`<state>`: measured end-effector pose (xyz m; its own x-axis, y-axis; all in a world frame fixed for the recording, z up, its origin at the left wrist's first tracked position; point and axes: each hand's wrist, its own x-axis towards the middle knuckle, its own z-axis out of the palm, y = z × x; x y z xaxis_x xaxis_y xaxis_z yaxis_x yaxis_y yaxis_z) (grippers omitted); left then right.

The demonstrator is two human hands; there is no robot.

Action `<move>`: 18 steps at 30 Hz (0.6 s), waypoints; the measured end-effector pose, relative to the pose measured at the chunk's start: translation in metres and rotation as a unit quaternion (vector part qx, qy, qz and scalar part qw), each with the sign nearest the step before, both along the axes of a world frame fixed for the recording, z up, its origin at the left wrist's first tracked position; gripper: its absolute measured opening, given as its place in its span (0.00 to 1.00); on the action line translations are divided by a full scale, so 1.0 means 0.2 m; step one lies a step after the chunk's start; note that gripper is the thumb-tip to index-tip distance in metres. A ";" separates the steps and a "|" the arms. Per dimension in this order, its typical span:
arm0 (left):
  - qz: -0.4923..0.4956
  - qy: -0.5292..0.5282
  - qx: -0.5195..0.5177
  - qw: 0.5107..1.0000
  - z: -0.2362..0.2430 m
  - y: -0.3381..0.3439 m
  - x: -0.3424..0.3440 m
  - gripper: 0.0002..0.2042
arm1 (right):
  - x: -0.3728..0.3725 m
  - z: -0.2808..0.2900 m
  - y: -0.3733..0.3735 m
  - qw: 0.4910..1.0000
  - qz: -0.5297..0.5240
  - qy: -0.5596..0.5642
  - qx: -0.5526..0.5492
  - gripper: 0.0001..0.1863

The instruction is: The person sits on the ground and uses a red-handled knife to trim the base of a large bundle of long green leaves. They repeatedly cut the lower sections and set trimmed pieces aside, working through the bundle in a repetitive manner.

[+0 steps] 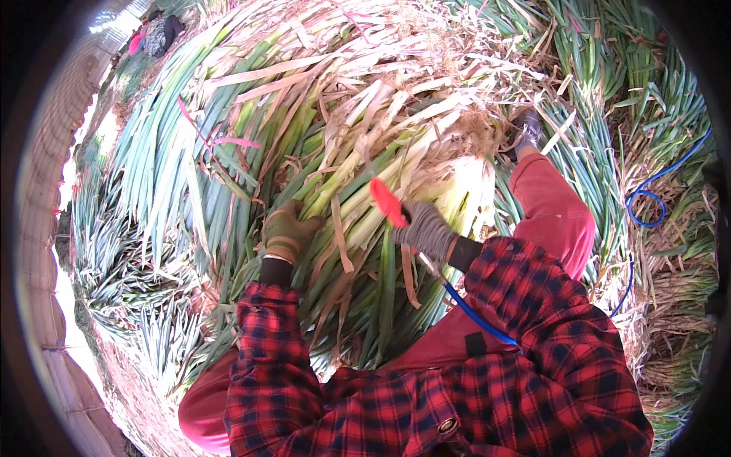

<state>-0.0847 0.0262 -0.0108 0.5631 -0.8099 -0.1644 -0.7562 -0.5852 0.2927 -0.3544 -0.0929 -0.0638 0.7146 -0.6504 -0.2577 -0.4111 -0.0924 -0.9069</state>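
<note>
A thick heap of long green onions (358, 164) lies in front of me, pale stalks and roots toward the upper right and green leaves toward the left. My gloved left hand (288, 231) is closed on some of their stalks, its thumb bent to the right; the fingertips are partly hidden. In my gloved right hand (428, 231) is an air blow gun (388, 203) with a red-orange body. The tool is raised over the stalks and points up and left. From its lower end a blue hose (480, 318) runs down past my right sleeve.
More green onions (601, 53) are piled at the right and far side. A blue hose loop (647, 207) lies at the right. Pink ties (236, 142) show among the leaves. Another person (156, 34) is at the far left, near a pale wall (46, 198). My right foot (528, 128) rests beside the roots.
</note>
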 end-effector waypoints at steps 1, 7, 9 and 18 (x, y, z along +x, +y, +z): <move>0.019 0.003 0.004 1.000 0.01 0.04 0.03 0.31 | 0.04 0.08 0.09 0.996 0.056 0.011 -0.069 0.24; 0.021 0.036 -0.008 0.999 -0.07 0.03 0.08 0.33 | 0.05 0.04 0.06 0.996 0.063 0.064 -0.004 0.20; 0.013 0.045 -0.018 0.999 -0.09 0.03 0.08 0.33 | 0.05 0.02 -0.11 0.999 -0.002 0.027 -0.040 0.20; -0.005 -0.030 -0.028 0.999 -0.07 0.06 0.03 0.31 | 0.06 -0.01 -0.12 0.998 0.001 0.023 -0.056 0.24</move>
